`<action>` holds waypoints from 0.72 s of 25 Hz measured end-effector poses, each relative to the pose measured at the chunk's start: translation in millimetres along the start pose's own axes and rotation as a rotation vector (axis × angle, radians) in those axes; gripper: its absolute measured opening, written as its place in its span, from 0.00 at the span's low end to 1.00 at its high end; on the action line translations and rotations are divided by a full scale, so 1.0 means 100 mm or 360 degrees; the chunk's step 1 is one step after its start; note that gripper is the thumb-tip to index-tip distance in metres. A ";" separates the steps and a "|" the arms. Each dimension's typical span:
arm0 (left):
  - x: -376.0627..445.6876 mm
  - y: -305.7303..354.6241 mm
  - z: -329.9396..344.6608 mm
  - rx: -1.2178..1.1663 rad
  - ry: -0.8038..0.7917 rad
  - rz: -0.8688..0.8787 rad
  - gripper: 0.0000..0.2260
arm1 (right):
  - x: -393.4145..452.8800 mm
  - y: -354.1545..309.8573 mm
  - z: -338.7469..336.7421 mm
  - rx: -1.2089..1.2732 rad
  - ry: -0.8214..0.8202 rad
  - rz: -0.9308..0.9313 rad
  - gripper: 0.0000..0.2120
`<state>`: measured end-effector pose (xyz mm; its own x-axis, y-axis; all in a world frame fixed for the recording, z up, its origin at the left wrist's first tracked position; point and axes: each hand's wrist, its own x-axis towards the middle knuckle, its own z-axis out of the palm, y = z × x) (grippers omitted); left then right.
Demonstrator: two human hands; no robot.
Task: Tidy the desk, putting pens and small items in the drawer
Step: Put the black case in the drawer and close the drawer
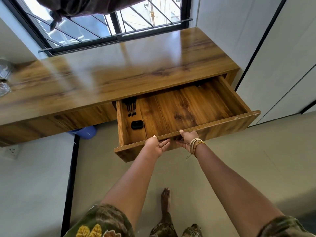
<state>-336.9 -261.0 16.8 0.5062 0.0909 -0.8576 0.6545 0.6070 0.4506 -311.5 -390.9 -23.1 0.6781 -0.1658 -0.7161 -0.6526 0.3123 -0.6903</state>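
The wooden drawer (pixel 222 124) stands pulled far out from under the desk (pixel 119 69). Several black pens (pixel 130 106) lie bundled in its far left corner. A small black case (pixel 137 125) rests just in front of them. The remaining drawer floor is bare wood. My left hand (pixel 156 146) grips the drawer's front panel, thumb on the top edge and fingers underneath. My right hand (pixel 188 139), with thread bands at the wrist, holds the same front panel just to the right.
Glassware (pixel 4 77) sits at the desk's far left end. A barred window (pixel 102 26) is behind the desk. A blue object (pixel 85 132) sits under the desk. A wall socket (pixel 12 150) is at left, white cupboard doors (pixel 282 65) at right.
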 end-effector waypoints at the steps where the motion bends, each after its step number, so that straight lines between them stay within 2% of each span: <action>1: 0.07 0.10 0.04 -0.0014 -0.0005 -0.0009 0.22 | 0.07 -0.08 0.07 -0.0008 -0.0003 -0.0007 0.11; 3: 0.17 0.28 0.11 0.0001 -0.0027 -0.0013 0.22 | 0.19 -0.22 0.21 -0.0042 0.0005 -0.0022 0.09; 8: 0.45 0.79 0.29 0.0023 -0.0020 0.0000 0.20 | 0.55 -0.59 0.49 -0.0204 0.0083 -0.0097 0.13; 11: 0.70 1.06 0.40 0.0050 0.0002 0.0047 0.17 | 0.76 -0.81 0.65 -0.0275 0.0122 -0.0161 0.09; 13: 0.86 1.20 0.49 0.0068 0.0029 0.0121 0.16 | 0.88 -0.92 0.78 -0.0289 0.0150 -0.0202 0.09; 16: 1.07 1.42 0.60 0.0068 0.0034 0.0171 0.13 | 1.04 -1.11 0.96 -0.0293 0.0129 -0.0210 0.12; 18: 1.13 1.57 0.67 0.0060 -0.0019 0.0149 0.14 | 1.13 -1.24 1.05 -0.0402 0.0096 -0.0220 0.11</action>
<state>-139.4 -207.9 6.7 0.5728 0.1360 -0.8083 0.6247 0.5659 0.5380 -118.9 -350.1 -7.7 0.7500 -0.2480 -0.6132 -0.6243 0.0412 -0.7801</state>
